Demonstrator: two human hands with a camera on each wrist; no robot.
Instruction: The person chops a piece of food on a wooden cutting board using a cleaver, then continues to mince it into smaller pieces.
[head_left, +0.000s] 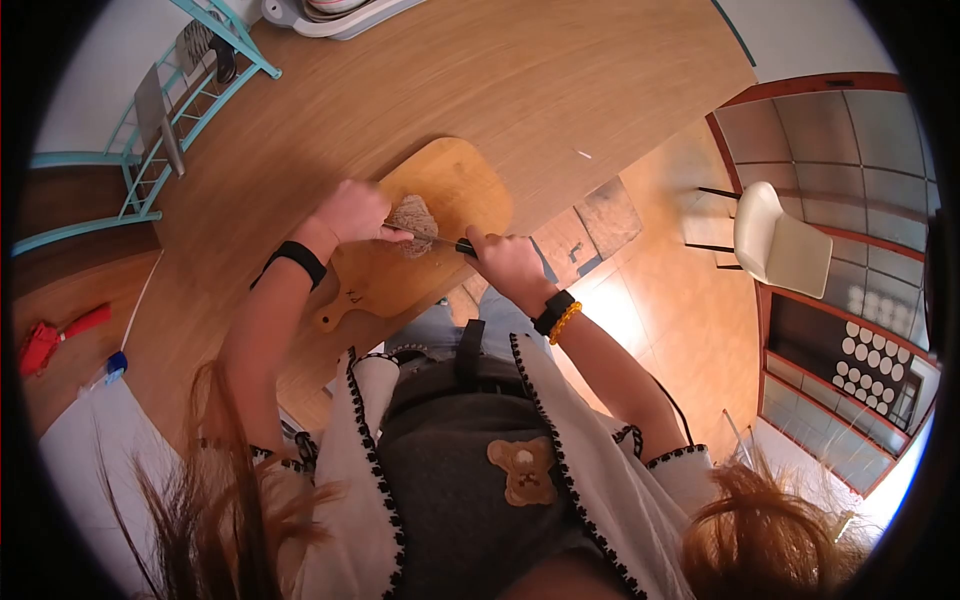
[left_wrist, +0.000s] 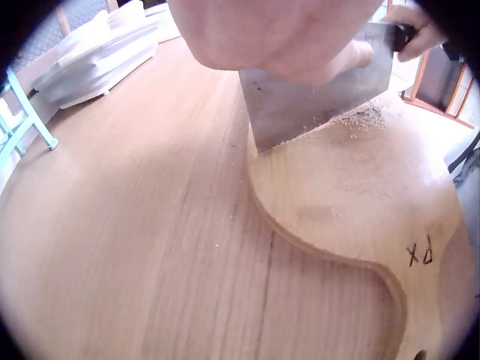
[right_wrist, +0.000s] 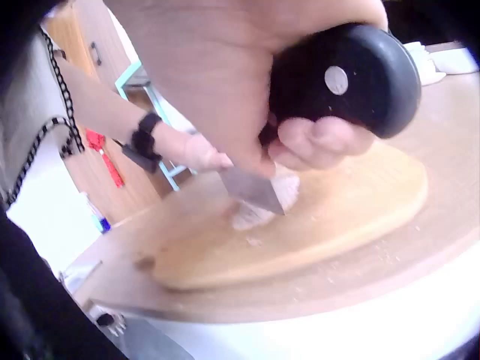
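Note:
In the head view a wooden cutting board [head_left: 465, 185] lies on the table, bearing a pale, finely chopped mound [head_left: 412, 212] that looks like minced meat. A cleaver [left_wrist: 289, 112] stands on edge across board and mound, its broad steel blade upright. My right hand [head_left: 508, 265] grips its black handle [right_wrist: 319, 82], fingers wrapped round. At the blade's far end, my left hand [head_left: 352, 210] holds the top edge, thumb along one face; its other fingers are partly hidden. Small crumbs [left_wrist: 364, 118] lie beside the cutting edge.
A turquoise rack [head_left: 200, 120] with another cleaver [head_left: 155, 115] stands at the table's left. At the back sits a white tray [head_left: 345, 25] with dishes. A cream chair [head_left: 785, 240] is on the floor at right. Something red [head_left: 45, 345] lies at far left.

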